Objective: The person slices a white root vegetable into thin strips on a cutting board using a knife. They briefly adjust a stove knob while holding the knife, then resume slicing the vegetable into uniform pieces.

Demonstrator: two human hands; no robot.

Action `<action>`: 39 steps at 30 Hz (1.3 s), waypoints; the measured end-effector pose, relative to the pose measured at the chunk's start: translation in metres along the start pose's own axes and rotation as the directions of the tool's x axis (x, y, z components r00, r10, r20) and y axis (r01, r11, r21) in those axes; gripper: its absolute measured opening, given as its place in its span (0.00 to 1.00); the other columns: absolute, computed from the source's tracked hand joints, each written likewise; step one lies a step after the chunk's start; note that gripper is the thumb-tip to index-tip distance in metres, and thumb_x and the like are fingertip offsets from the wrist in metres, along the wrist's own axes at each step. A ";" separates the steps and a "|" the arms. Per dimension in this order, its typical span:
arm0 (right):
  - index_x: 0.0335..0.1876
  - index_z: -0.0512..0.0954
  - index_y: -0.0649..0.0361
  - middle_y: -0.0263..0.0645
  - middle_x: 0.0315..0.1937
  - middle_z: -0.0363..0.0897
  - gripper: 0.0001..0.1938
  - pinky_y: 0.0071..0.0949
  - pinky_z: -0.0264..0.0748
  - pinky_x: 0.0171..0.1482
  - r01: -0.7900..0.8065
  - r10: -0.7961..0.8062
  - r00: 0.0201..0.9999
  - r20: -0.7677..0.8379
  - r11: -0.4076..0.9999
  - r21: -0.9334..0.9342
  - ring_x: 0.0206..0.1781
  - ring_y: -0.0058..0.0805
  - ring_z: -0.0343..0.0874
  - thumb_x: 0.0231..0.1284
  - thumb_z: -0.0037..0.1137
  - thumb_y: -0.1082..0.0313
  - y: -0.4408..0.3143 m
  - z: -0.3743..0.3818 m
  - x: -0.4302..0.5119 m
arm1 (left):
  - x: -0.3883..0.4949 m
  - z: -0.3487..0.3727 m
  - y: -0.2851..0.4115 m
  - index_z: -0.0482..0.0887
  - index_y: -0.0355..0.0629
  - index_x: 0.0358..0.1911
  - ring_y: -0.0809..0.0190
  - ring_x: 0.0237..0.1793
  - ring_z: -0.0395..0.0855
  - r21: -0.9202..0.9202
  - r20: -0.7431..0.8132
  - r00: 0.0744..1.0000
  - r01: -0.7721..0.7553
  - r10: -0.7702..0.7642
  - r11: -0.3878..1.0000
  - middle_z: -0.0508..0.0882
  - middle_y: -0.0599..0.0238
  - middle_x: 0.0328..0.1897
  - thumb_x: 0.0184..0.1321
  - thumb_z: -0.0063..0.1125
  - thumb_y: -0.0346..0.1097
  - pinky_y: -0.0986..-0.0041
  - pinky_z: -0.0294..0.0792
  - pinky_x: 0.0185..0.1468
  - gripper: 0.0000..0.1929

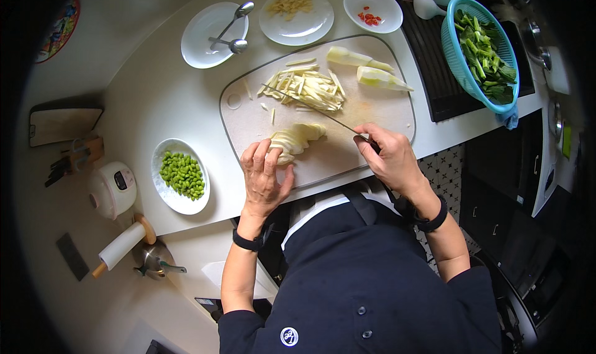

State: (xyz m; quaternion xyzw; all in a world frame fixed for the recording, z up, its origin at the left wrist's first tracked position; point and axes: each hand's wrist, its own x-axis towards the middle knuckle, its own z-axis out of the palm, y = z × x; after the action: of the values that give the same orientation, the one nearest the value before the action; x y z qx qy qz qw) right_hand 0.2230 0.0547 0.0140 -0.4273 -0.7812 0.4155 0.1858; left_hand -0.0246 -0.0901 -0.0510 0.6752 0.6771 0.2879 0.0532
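My left hand (264, 177) rests with curled fingers on the near end of a fanned row of pale vegetable slices (298, 137), which look like water bamboo. In my right hand (391, 156) is the handle of a kitchen knife (321, 114), its blade seen nearly edge-on. The blade slants to the far left, and its tip appears over a heap of cut strips (305, 86). All this is on a light cutting board (386, 112) with a dark rim. Two peeled stems, one farther (356, 58) and one nearer (382, 78), lie at its far right.
Behind the board stand a plate with two spoons (195, 42), a plate of chopped pale bits (298, 32) and a bowl of red chilli pieces (391, 14). A bowl of green beans (180, 207) is at left. Cut greens fill a turquoise basket (449, 51) at right.
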 end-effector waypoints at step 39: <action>0.45 0.77 0.60 0.38 0.22 0.73 0.07 0.37 0.77 0.27 0.441 -0.307 0.884 0.354 0.798 -0.411 0.24 0.38 0.79 0.65 0.61 0.72 -0.001 -0.005 0.014 | -0.006 0.075 0.012 0.83 0.48 0.61 0.41 0.63 0.69 0.146 0.072 0.992 0.094 -0.105 0.985 0.75 0.57 0.66 0.60 0.65 0.34 0.49 0.62 0.67 0.23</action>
State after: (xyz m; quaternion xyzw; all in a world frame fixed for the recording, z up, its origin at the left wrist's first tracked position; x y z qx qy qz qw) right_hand 0.2181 0.0685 0.0168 -0.2349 -0.9463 0.2174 0.0450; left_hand 0.0205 -0.0725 -0.1092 0.6534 0.7262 0.2087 0.0464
